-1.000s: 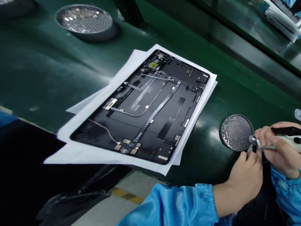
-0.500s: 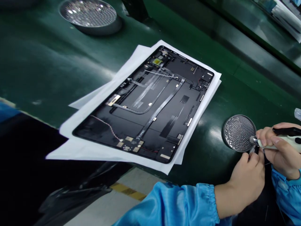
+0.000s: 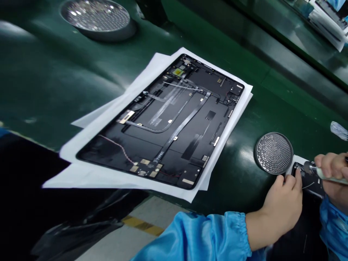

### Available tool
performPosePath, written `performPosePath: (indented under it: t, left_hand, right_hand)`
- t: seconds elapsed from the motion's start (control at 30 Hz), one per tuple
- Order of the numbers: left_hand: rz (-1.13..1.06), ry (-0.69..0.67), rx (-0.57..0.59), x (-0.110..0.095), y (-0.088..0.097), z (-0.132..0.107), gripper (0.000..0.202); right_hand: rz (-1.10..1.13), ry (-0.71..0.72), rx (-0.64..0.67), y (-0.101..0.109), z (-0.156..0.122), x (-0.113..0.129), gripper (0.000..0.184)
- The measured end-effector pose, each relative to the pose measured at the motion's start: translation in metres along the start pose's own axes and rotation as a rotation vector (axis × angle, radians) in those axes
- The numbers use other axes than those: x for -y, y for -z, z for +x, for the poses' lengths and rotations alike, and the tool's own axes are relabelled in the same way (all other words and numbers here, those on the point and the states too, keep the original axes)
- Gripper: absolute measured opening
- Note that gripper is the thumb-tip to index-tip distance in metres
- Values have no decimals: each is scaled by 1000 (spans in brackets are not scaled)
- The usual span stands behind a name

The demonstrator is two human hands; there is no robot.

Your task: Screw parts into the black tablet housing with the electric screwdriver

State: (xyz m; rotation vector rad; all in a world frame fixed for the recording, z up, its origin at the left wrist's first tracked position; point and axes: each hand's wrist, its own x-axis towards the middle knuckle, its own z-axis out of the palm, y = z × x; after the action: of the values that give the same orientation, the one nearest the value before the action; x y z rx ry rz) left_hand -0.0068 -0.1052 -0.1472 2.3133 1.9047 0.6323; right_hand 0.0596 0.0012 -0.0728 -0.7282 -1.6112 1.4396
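My right hand (image 3: 334, 173) is wrapped round an electric screwdriver (image 3: 327, 174) with a pale handle and a metal nose, cut off partly by the right edge. The nose points left, over the corner of a dark tablet back cover (image 3: 312, 183) lying on white sheet. My left hand (image 3: 285, 206) is closed at that corner, its index finger pressed on the cover just by the screwdriver's nose. The tool's tip is hard to make out. Just beyond the left fingers stands a round metal screw tray (image 3: 274, 153) with rows of small holes.
A second tablet back cover (image 3: 168, 119), with ribbon cables and thin wires, lies on white sheets (image 3: 67, 156) on the green bench (image 3: 40, 90). A larger round tray (image 3: 95, 16) stands at the far left. A clear plastic piece (image 3: 339, 130) lies at the right.
My right hand and the screwdriver have lifted away from the round tray and moved right, over the cover's corner. My left index finger now presses on the cover. The view has shifted slightly.
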Motion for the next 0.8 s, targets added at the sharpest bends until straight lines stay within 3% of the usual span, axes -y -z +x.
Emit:
performPosePath:
  t: [0.13,0.37,0.8]
  left_hand:
    - [24,-3,5,0,-2,-1,45]
    - [66,-73,46,3,1,-3,44]
    - [55,-51,-42,3,0,-3,43]
  right_hand:
    - [-16,54,-83,15,-6,1,24]
    - [-46,93,-84,2,-4,-13,21]
    - [15,92,-80,3,-5,-22,23]
